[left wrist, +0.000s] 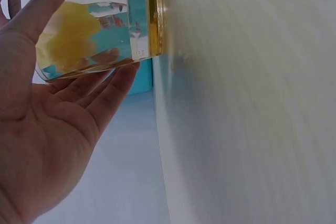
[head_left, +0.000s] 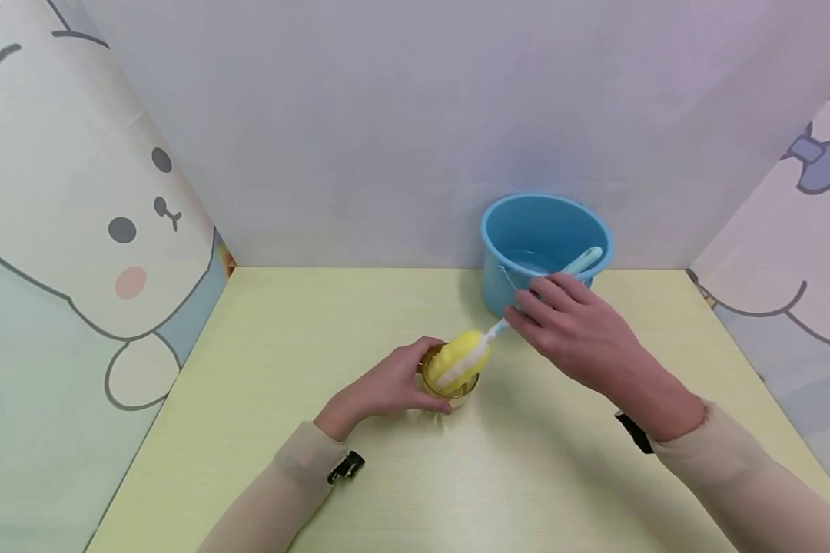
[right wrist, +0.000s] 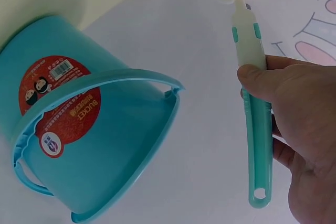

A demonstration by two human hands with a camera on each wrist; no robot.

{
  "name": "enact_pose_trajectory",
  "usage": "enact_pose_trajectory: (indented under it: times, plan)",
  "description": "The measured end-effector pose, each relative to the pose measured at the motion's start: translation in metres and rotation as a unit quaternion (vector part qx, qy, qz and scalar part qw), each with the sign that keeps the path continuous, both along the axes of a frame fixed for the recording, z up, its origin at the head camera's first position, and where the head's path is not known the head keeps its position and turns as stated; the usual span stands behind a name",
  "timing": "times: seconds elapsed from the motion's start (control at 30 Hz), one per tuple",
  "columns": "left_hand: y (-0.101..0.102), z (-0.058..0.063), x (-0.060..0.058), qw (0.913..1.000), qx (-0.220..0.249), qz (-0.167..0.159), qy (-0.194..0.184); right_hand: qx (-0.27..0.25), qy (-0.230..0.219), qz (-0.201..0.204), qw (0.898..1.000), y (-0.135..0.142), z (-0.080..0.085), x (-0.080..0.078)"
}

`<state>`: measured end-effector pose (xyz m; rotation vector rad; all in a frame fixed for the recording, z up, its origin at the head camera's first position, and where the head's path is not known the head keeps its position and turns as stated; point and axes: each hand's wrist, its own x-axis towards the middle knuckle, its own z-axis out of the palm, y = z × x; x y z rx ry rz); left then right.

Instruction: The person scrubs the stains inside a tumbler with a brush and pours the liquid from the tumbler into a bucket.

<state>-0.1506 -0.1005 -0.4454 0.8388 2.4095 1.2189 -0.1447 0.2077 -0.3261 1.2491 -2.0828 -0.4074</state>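
Observation:
My left hand point(head_left: 403, 381) grips an amber-tinted clear glass cup point(head_left: 465, 393) around its side, its base close over the table in the left wrist view. A bottle brush point(head_left: 462, 361) with a yellow and white sponge head dips into the cup's mouth. Through the cup's wall the yellow sponge shows blurred in the left wrist view. My right hand point(head_left: 572, 332) holds the brush by its white and teal handle point(right wrist: 258, 145), thumb pressed along it. The handle slants up and away from the cup, its looped end overlapping the bucket in the head view.
A blue bucket point(head_left: 501, 273) stands at the back right of the pale table point(head_left: 304, 322), against the wall. Its carrying handle point(right wrist: 105, 80) hangs down the side over a red label. Curtains with cartoon animals flank the table on both sides.

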Motion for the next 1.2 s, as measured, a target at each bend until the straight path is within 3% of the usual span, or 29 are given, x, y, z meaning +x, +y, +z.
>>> enact_pose_trajectory:
  times: [0.83, 1.2]
  plan:
    - [0.000, 0.000, 0.000, 0.9999, 0.015, -0.002, 0.001, 0.107, 0.059, 0.040, 0.992, -0.045, -0.006, -0.011]
    - [-0.001, 0.001, 0.001, 0.9999, 0.014, -0.002, -0.001, 0.132, 0.052, 0.041, 0.989, -0.045, -0.006, -0.015]
